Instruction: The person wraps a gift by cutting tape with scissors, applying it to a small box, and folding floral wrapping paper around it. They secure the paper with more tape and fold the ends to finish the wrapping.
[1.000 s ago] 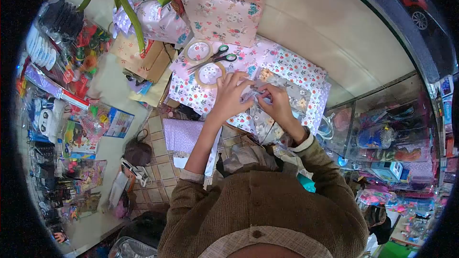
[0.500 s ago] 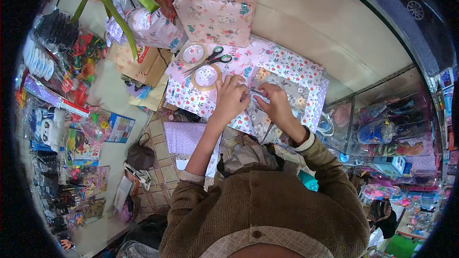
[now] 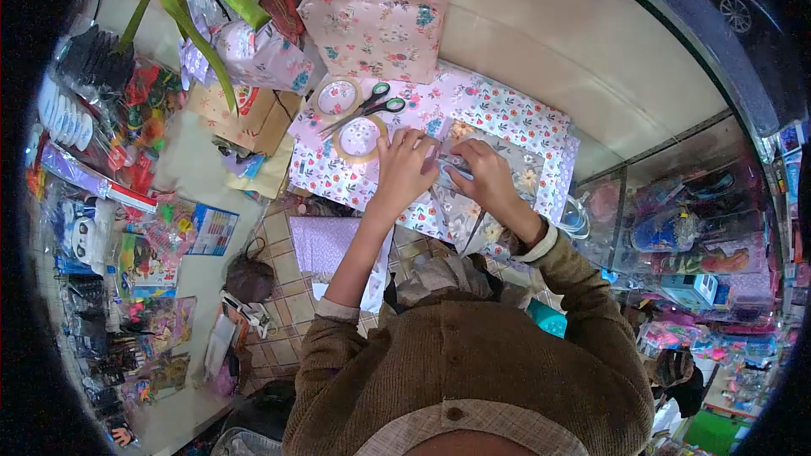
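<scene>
Grey floral wrapping paper (image 3: 528, 171) lies on my side of the table, over white sheets printed with small flowers (image 3: 541, 122). My left hand (image 3: 407, 171) is at its left edge, fingers bent and closed against that edge. Facing it, my right hand (image 3: 483, 176) pinches at the same edge with thumb and index finger. What sits between the fingertips is mostly hidden. Two rolls of tape, one farther (image 3: 338, 99) and one nearer (image 3: 361, 138), lie left of my hands. Dark-handled scissors (image 3: 384, 104) rest beside the rolls. A thin dark pointed thing (image 3: 475, 232) shows below my right wrist.
A pink floral wrapped package (image 3: 376, 25) stands at the back. Green ribbon (image 3: 190, 25) hangs over another floral package (image 3: 262, 55) at the left. Packed goods (image 3: 152, 236) line the left counter; a glass case (image 3: 676, 219) stands at the right. Purple paper (image 3: 325, 245) lies below the table edge.
My hands stay at the paper's left edge, with small shifts of the fingers; my left fingers have moved slightly. The whole view has shifted a little to the left.
</scene>
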Motion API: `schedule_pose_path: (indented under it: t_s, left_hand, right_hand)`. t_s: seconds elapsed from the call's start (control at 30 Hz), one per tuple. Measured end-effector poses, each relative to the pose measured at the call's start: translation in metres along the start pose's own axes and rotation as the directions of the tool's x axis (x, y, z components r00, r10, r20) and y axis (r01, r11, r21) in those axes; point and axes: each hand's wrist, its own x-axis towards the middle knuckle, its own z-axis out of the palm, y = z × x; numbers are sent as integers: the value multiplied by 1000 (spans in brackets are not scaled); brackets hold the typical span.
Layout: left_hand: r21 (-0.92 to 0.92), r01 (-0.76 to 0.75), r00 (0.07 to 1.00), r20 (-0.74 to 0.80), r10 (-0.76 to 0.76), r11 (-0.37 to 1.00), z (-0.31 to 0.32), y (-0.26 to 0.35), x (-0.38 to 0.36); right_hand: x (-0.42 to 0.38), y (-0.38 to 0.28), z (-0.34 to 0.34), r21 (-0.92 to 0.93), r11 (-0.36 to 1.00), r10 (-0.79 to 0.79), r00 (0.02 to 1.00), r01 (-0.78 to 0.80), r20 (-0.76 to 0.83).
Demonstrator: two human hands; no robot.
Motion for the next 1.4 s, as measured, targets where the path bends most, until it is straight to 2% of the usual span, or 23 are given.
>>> schedule_pose_path:
  t_s: [0.2, 0.3, 0.5, 0.7, 0.8, 1.1, 1.2, 1.3, 1.4]
  left_hand:
    - [-42, -26, 987, 157, 32, 999, -8, -2, 6]
    - [-51, -60, 981, 182, 68, 997, -8, -3, 8]
    - [-106, -22, 982, 187, 41, 994, -2, -8, 6]
    - [-96, -9, 969, 244, 32, 995, -5, -10, 12]
    - [-126, -68, 978, 188, 92, 990, -4, -13, 14]
    - [-105, -64, 971, 221, 86, 992, -3, -16, 17]
    - [-107, -24, 957, 285, 54, 994, -6, -16, 18]
    - [-128, -12, 955, 294, 49, 992, -7, -15, 19]
    - [-137, -5, 950, 308, 47, 991, -8, -14, 21]
  right_hand:
    - [0, -2, -1, 16, 1000, -21, 999, 21, -30]
    - [-1, 1, 0, 8, 999, -34, 999, 34, -31]
    - [-3, 4, 2, 47, 999, -4, 998, 7, -56]
    - [0, 6, -4, 177, 982, 70, 998, -69, 1]
    - [-1, 5, -8, 235, 966, 98, 994, -107, 47]
    - [0, 12, -22, 355, 923, 81, 978, -146, 192]
    - [2, 9, -26, 384, 913, 71, 980, -139, 186]
    - [8, 9, -18, 257, 966, -39, 998, 24, 54]
    - [10, 6, -8, 105, 994, 15, 1000, -16, 8]
